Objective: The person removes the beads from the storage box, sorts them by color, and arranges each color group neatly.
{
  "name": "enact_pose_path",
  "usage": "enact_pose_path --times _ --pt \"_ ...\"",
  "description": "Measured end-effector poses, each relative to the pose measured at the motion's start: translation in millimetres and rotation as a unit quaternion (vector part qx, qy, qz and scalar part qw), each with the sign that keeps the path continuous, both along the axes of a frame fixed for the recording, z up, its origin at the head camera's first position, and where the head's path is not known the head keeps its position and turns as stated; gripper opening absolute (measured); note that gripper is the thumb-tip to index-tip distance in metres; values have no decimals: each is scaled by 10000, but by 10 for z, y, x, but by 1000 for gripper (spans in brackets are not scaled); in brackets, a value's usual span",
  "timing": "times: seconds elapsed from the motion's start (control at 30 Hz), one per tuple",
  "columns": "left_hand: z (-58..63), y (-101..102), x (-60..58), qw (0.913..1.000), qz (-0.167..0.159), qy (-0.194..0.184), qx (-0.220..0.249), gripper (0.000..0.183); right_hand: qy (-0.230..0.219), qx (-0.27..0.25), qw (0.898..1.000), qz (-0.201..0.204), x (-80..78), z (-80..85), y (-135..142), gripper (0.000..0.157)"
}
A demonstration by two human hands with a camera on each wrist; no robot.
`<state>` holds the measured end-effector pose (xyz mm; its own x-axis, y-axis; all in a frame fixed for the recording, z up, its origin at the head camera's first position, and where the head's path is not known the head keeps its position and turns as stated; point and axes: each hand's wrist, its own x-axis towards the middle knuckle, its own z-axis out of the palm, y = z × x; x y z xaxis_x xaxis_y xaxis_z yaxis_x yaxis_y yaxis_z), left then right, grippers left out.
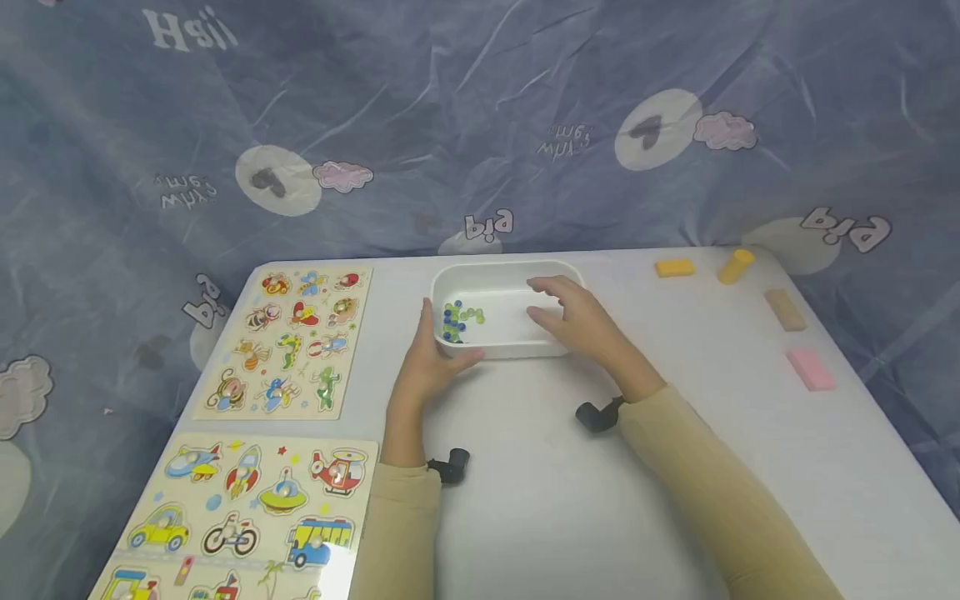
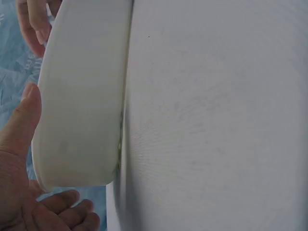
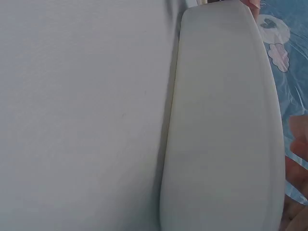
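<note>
A white rectangular tub (image 1: 510, 321) stands near the table's back edge. Small green and blue beads (image 1: 452, 323) lie loosely grouped at its left end. My left hand (image 1: 429, 364) is at the tub's front left corner, thumb along the front wall and fingers beside the left end. In the left wrist view, the thumb lies at the rim of the tub (image 2: 82, 96) and the fingers are extended. Above the tub's right part, my right hand (image 1: 581, 321) hovers with thumb and fingers apart and nothing visible between them. Its fingertips are partly hidden in the right wrist view.
Two wooden picture puzzles lie on the left: an insect board (image 1: 297, 342) and a vehicle board (image 1: 247, 508). At the right are a yellow-orange block (image 1: 675, 267), a yellow cylinder (image 1: 736, 267), a brown block (image 1: 785, 310) and a pink block (image 1: 810, 369). A patterned curtain (image 1: 420, 108) hangs behind.
</note>
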<state>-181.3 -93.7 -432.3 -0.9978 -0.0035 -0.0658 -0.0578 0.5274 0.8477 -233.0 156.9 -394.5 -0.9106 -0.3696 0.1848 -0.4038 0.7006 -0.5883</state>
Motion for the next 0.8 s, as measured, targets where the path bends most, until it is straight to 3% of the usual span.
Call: enact_pose_path --times 0.17,0.33,0.57,0.8 --pt "-114 -6 -26 9978 38 20 657 116 -814 204 9953 472 -173 -23 -211 43" --pt "-260 0 -83 9842 225 251 1739 108 -1266 568 9879 688 -322 -97 -425 38" --pt "-388 -25 -119 9674 233 459 2482 103 -1189 757 9880 636 -470 -223 -628 28" --pt "-300 -93 -92 9339 -66 621 3521 100 -1035 1049 9881 433 -559 -268 -744 23"
